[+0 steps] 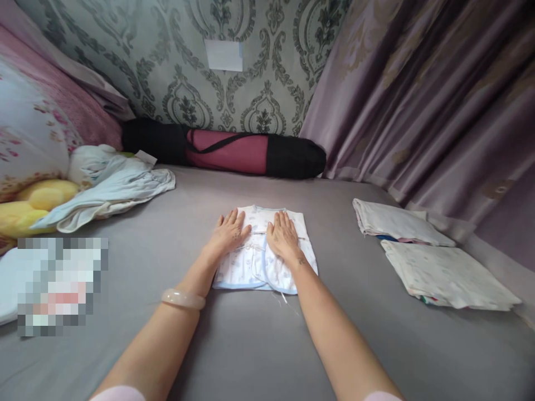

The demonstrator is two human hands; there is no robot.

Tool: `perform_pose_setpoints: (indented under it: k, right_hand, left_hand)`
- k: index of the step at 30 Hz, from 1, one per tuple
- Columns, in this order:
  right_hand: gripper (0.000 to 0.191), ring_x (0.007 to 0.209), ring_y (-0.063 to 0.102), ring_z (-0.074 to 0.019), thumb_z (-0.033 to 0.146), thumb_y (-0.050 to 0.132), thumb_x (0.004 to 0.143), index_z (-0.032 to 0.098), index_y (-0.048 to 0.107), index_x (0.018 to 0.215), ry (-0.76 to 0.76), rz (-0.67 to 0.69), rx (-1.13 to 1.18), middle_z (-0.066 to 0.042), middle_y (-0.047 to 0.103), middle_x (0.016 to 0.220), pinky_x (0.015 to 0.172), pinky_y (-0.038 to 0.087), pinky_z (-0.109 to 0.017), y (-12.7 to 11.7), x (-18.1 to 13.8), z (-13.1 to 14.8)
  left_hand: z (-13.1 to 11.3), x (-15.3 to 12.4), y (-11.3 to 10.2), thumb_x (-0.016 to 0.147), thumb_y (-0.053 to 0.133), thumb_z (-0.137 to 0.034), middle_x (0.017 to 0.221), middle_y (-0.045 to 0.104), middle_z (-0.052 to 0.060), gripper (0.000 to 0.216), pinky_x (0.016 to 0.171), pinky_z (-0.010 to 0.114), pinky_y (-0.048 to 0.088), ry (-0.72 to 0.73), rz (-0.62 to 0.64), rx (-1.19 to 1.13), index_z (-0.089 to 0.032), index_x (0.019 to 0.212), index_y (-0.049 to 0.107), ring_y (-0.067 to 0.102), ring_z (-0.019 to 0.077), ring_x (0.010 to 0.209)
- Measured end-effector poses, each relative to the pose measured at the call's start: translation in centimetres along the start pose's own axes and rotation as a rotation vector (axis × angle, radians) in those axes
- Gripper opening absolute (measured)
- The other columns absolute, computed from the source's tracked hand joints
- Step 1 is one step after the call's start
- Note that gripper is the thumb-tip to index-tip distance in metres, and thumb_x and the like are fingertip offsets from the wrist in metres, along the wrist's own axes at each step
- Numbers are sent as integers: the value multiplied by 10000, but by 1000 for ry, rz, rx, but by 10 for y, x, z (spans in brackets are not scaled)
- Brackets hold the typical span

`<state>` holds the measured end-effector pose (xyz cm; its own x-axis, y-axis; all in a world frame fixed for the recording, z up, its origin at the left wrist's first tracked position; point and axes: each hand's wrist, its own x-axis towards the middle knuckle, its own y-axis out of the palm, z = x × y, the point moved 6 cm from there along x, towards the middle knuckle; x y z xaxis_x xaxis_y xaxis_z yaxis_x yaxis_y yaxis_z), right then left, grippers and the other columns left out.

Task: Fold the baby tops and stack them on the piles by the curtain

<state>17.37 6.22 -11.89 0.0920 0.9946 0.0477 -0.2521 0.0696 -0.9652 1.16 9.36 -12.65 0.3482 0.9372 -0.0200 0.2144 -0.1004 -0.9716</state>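
Observation:
A small white baby shirt [240,270] with a faint print and light blue trim lies on the grey sheet, its sides folded inward. My left hand [229,231] rests flat on its upper left part, fingers spread. On the upper right part lies my right hand [284,235], palm down with the fingers stretched out. Neither hand grips the cloth. Thin white ties show between the hands and at the lower hem. A pale bangle [183,299] circles my left forearm.
Folded white cloths [401,221] [449,275] lie at the right. A crumpled pale garment [112,184] and a yellow plush toy [39,203] are at the left, above a blurred-out item [62,287]. A long black and red bag [228,151] lies along the wall beside the purple curtain [376,94].

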Motion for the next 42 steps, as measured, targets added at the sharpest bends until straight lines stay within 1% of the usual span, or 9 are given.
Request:
perform_pose_setpoints:
  k: [8,16,20,23,27,30,33,38,42]
  right_hand:
    - [637,1497,143,-279,358,210,1005,-11,258,1523,72,3,-28,-171,187,1612,1206,78,-442,1,-1,-9]
    - [623,1492,164,-296,336,217,998,14,261,1530,131,-5,-36,-171,206,1606,1196,59,-523,-2,-4,-19]
    - [631,1493,157,-296,341,221,1001,-6,250,1527,187,-13,-46,-193,220,1599,1192,92,-518,-5,-6,-24]
    - [637,1485,178,-308,361,240,1006,-27,276,1510,211,-62,-64,-227,248,1582,1188,116,-502,-13,-6,-29]
    - [640,1496,137,-290,377,225,1018,-20,253,1519,98,-179,-89,-207,234,1592,1197,80,-467,-22,-3,-26]
    - [650,1491,161,-291,391,216,1019,-32,273,1510,93,-82,-75,-205,253,1586,1198,103,-449,-12,0,-29]
    - [667,1490,160,-303,408,210,1018,-38,260,1513,119,-9,-75,-201,235,1592,1199,93,-457,-3,2,-32]
    - [671,1497,135,-290,421,207,1019,-17,238,1525,132,31,-74,-196,201,1604,1201,90,-457,-5,4,-34]
    - [647,1498,131,-296,430,226,1017,70,206,1553,154,99,-40,-200,181,1610,1181,129,-519,-15,3,-28]
  left_hand:
    - [-1,-3,-2,985,237,-488,1602,200,206,684,1182,532,150,-18,29,13,-70,1526,256,185,312,1491]
    - [-1,-3,-4,983,251,-486,1601,202,206,671,1181,531,151,-22,31,6,-87,1522,269,186,317,1489]
    - [0,-3,-3,985,246,-496,1603,197,209,672,1178,548,148,-12,17,-4,-89,1519,273,179,325,1490]
    - [-1,-5,-7,983,280,-498,1601,204,215,665,1182,564,124,12,-46,-15,-85,1504,304,163,329,1493]
    - [-10,-9,-18,989,300,-459,1600,242,178,608,1205,535,57,108,-175,-16,-120,1493,337,150,292,1501]
    - [-16,-10,-13,994,306,-434,1586,281,181,586,1210,523,57,184,-93,-11,-107,1477,363,180,285,1495]
    - [-15,-10,-5,993,317,-444,1576,307,180,568,1201,546,82,191,-21,-24,-129,1461,385,209,294,1487]
    - [-12,-10,-5,985,345,-457,1575,313,174,549,1185,585,87,184,-9,-77,-174,1453,385,204,294,1488]
    - [-13,-9,-11,994,316,-441,1567,334,168,510,1172,611,101,179,-19,-137,-185,1422,425,225,290,1483]
